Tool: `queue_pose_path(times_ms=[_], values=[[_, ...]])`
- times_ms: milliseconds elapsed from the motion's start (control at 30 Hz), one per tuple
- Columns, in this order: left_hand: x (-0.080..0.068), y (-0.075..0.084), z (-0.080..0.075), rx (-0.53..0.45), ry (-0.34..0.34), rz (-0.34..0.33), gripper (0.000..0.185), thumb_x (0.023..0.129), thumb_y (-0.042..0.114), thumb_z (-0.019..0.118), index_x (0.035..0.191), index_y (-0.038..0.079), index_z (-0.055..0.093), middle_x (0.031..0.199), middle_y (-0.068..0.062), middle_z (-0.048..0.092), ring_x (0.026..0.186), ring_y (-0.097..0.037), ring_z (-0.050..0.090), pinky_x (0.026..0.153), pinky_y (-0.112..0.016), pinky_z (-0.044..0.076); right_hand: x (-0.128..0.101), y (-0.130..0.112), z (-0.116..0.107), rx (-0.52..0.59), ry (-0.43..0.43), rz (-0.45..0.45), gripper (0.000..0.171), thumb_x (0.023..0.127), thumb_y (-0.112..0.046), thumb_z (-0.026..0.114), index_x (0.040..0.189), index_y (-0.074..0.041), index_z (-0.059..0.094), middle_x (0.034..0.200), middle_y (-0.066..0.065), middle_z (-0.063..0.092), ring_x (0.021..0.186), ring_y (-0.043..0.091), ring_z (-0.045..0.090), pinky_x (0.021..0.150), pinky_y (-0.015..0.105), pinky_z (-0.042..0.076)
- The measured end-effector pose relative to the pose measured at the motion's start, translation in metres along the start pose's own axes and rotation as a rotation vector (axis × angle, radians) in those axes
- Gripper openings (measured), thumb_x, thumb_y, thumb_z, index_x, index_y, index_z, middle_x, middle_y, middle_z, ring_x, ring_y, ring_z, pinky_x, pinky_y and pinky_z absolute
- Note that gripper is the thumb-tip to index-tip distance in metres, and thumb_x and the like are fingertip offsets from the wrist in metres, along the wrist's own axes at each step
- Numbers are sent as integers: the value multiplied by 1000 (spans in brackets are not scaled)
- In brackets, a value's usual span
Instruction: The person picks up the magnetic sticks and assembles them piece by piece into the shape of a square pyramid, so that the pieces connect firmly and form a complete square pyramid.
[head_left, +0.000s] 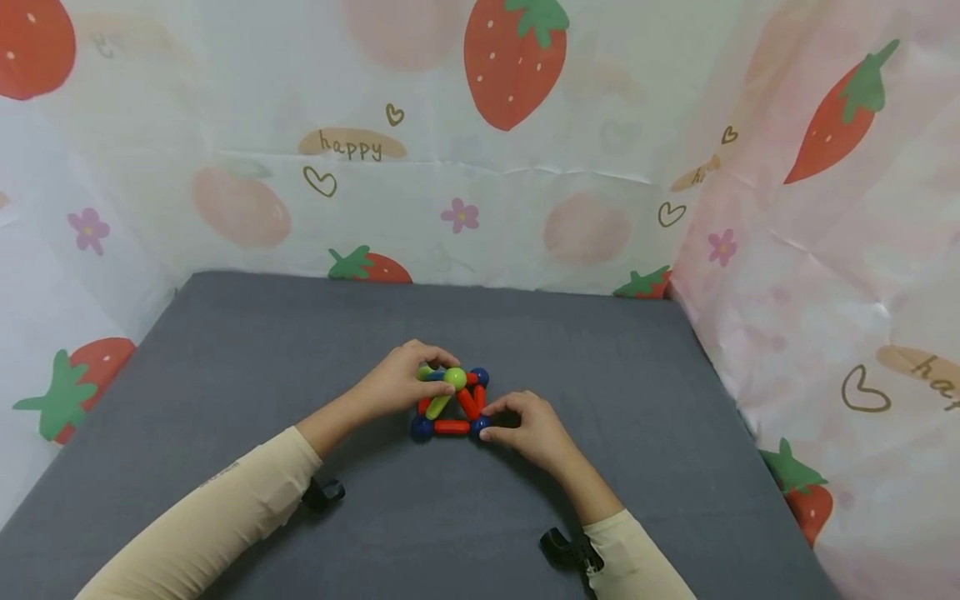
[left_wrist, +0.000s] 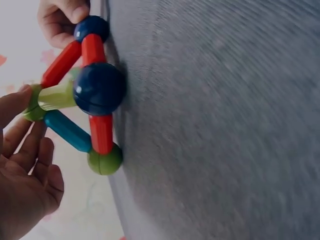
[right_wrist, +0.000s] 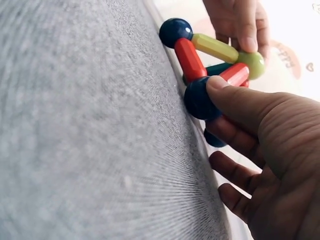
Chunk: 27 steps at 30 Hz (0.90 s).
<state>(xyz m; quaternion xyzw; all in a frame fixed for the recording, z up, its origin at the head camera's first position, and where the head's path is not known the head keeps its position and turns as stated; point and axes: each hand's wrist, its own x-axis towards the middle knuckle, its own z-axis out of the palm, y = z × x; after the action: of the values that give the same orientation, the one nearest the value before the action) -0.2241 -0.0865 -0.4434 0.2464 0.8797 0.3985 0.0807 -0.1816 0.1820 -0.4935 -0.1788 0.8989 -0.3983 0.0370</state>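
Note:
A small pyramid-like frame of ball-and-stick building toy pieces stands on the table. My left hand [head_left: 397, 379] pinches the green ball [head_left: 454, 378] at its top between thumb and fingers. At the near right corner, my right hand [head_left: 536, 433] pinches a blue ball [right_wrist: 200, 98]. A red stick [head_left: 452, 427] joins that ball to another blue ball [head_left: 422, 428] at the near left. One more blue ball [head_left: 480, 377] sits at the far right. In the left wrist view, a teal stick [left_wrist: 67, 131] slopes from the top ball to a lower green ball [left_wrist: 105, 160].
A grey cloth [head_left: 450, 517] covers the table. Strawberry-patterned sheets [head_left: 480, 183] hang along its back and sides. Black straps [head_left: 324, 495] show near both wrists, beside the beige sleeves [head_left: 217, 508].

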Motion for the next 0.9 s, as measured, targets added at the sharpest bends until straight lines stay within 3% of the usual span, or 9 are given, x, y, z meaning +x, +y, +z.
queue_pose_path(times_ms=[400,700,900], values=[[-5,2,7,-4,67,-10,31,93,31,78,122,24,73,119,2,66,112,-24,56,97,-47,48,0,1,1,-3,4,4,29,81,-32,89,107,-25,78,106,-10,72,101,14,58,93,42,49],[-19,2,3,-42,113,-24,29,95,28,76,123,20,73,123,-6,68,114,-30,57,95,-49,48,1,-1,0,-8,-12,4,28,82,-30,88,107,-25,78,109,-9,72,107,17,61,98,45,48],[-30,1,-2,-21,113,-42,30,96,29,74,125,20,72,123,-2,68,115,-28,57,95,-50,48,0,-6,-3,3,-30,14,25,84,-28,87,107,-25,77,107,-9,72,105,14,64,96,42,51]])
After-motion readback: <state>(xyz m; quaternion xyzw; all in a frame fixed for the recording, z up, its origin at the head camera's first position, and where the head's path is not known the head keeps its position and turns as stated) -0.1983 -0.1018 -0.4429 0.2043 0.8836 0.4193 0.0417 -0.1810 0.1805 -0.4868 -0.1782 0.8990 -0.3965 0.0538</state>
